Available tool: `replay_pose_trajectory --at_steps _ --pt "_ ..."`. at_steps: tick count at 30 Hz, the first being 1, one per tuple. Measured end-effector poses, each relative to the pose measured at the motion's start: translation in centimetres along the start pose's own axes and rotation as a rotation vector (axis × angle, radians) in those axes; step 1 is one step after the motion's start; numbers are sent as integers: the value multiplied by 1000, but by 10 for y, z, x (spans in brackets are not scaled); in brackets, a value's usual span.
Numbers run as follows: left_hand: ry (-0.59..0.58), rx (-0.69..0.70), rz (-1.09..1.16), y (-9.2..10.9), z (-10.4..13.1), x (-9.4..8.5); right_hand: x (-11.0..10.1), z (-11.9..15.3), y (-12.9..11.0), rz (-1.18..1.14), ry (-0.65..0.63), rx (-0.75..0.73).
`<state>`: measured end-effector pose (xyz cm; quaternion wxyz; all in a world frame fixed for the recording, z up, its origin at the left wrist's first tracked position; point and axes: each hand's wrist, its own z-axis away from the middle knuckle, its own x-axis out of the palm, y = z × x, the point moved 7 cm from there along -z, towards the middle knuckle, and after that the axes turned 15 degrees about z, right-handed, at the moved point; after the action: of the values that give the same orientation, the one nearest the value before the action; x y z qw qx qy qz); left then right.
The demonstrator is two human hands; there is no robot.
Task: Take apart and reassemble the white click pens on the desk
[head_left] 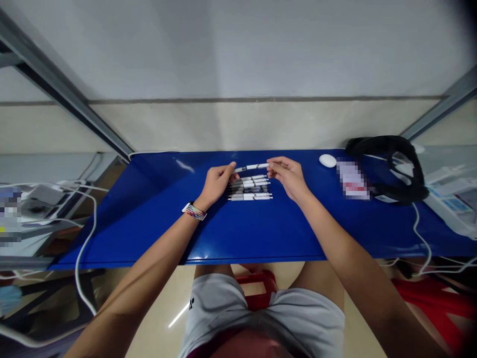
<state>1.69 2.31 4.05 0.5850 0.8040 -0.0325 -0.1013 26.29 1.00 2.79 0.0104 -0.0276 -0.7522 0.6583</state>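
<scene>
Between my two hands a white pen (257, 166) with dark markings is held up just over the table, lying nearly level. My left hand (219, 185), with a patterned band on its wrist, pinches the pen's left end between thumb and fingers. At the other end, my right hand (288, 175) grips the tip of the pen with thumb and forefinger. Right below lies a row of several similar white pens (251, 196), side by side on the blue tabletop (257, 231). My left fingers partly cover the left ends of the upper pens in that row.
To the right on the table are a white oval object (328, 160), a blurred-out pinkish packet (352, 180) and a black headband-like device (400, 196). White cables (91, 238) hang at the left edge. Grey metal posts (74, 89) flank the table.
</scene>
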Motion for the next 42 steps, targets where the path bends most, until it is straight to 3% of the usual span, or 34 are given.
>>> replay_pose_trajectory --at_steps 14,23,42 --pt "65 41 186 -2 -5 -7 -10 -1 2 -134 76 139" --pt "86 62 239 0 -5 -8 -17 -2 4 -83 166 142" --pt "172 84 24 4 -5 -16 -26 -3 6 -89 266 176"
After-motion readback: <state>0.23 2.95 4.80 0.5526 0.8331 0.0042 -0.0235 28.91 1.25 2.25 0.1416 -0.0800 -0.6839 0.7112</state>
